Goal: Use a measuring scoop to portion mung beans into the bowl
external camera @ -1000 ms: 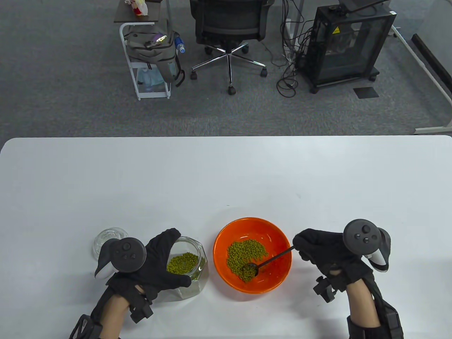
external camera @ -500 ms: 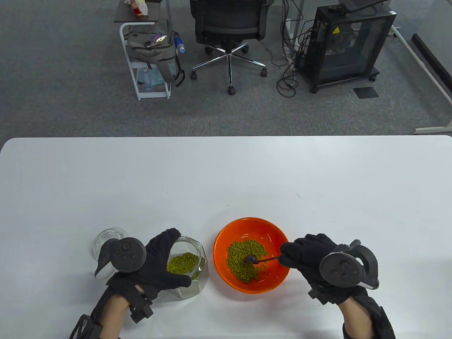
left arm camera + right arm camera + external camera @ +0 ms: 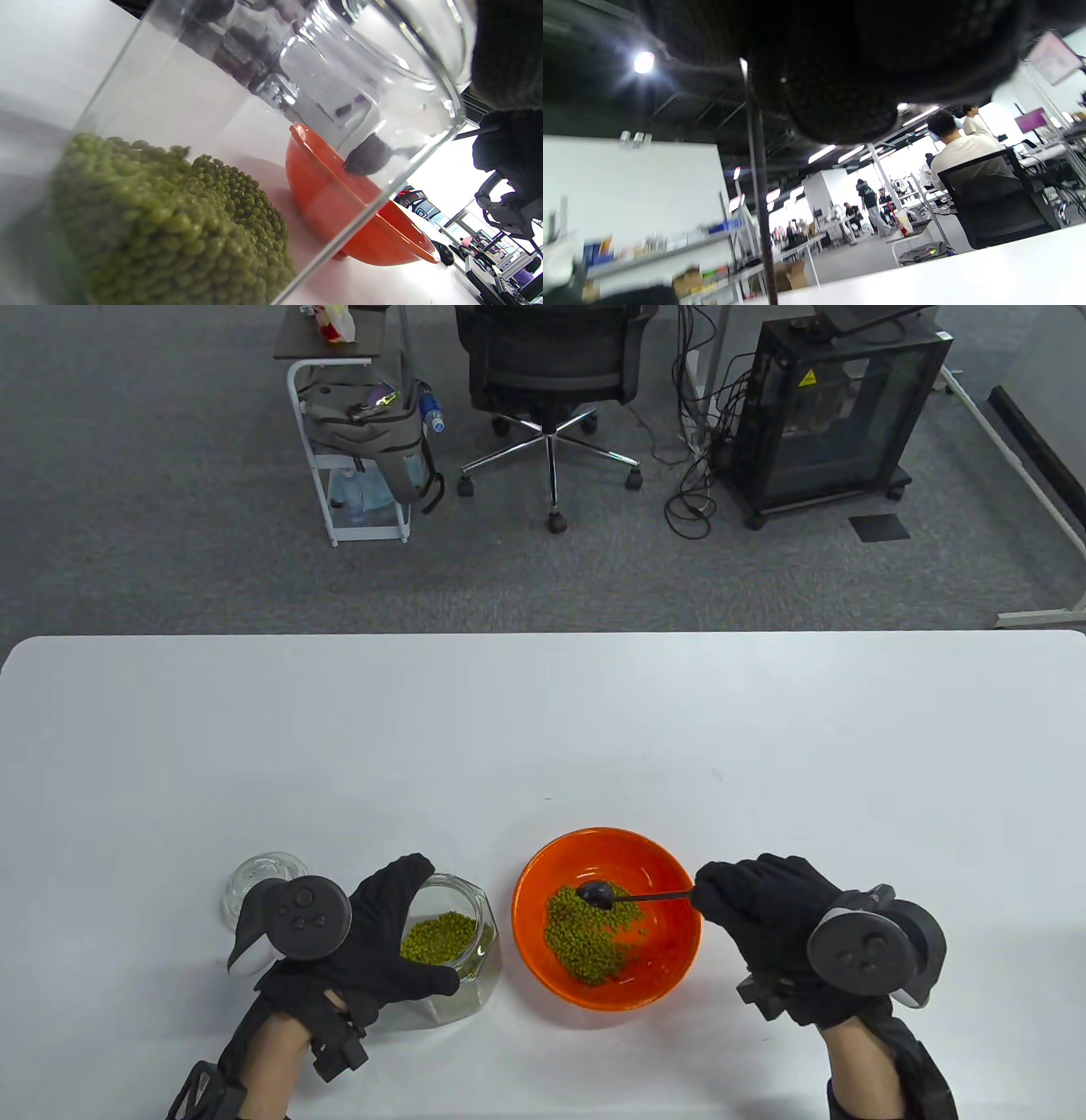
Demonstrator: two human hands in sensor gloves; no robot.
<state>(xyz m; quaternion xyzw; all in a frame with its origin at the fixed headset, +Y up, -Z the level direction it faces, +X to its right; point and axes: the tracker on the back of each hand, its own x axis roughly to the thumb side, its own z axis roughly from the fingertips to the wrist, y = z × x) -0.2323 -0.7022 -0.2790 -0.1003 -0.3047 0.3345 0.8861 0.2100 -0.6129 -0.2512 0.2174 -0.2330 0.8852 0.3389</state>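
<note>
Moved since earlier: scoop point(image 3: 596, 893) rises out of the bean pile and turns over above the bowl point(image 3: 670, 869); its cup now shows its dark back, with the beans point(image 3: 590, 931) heaped below it.
Right hand point(image 3: 768, 903): fingers curled round the far end of the scoop handle, just past the bowl's right rim.
Scoop axis: handle runs nearly level, cup end pointing left toward the jar point(image 3: 475, 899).
Left hand point(image 3: 382, 933): fingers and thumb wrapped round the jar, holding it on the surface point(image 3: 543, 729); jar mouth open, beans left inside.
Jar from scoop: to the left, just beside the bowl, well within a straight leftward sweep.
Judgement: next scoop likely needs the cup rolled upright before it enters the jar mouth.
Nearer hand: right hand carries the scoop; left only steadies.
</note>
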